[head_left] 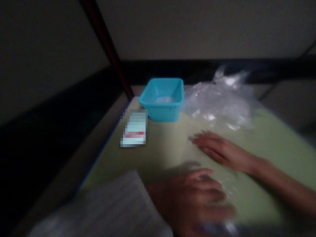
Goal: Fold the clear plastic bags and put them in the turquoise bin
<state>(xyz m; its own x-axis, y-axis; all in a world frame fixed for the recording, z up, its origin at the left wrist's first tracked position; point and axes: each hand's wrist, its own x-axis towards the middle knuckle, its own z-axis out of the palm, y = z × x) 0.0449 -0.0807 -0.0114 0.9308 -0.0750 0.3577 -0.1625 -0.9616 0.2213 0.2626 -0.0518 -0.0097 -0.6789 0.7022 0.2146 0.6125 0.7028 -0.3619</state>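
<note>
My right hand (219,149) lies palm down on the yellow-green tabletop (276,148), fingers stretched out to the left. My left hand (192,200), blurred by motion, reaches across from a light sleeve (106,207); its fingers point right and look slightly apart. Beneath and between both hands is a thin sheet of clear plastic (230,187), its edges hard to make out. Neither hand visibly grips anything. Beyond the right hand sits a heap of crumpled clear plastic bags (219,102).
A turquoise plastic basin (163,113) stands at the far end of the table, with something whitish inside. Left of it lies a pixelated, pale flat rectangular object (135,128) with a red band. Behind rises a grey wall (197,29), with a dark red pole (106,42) at the left corner.
</note>
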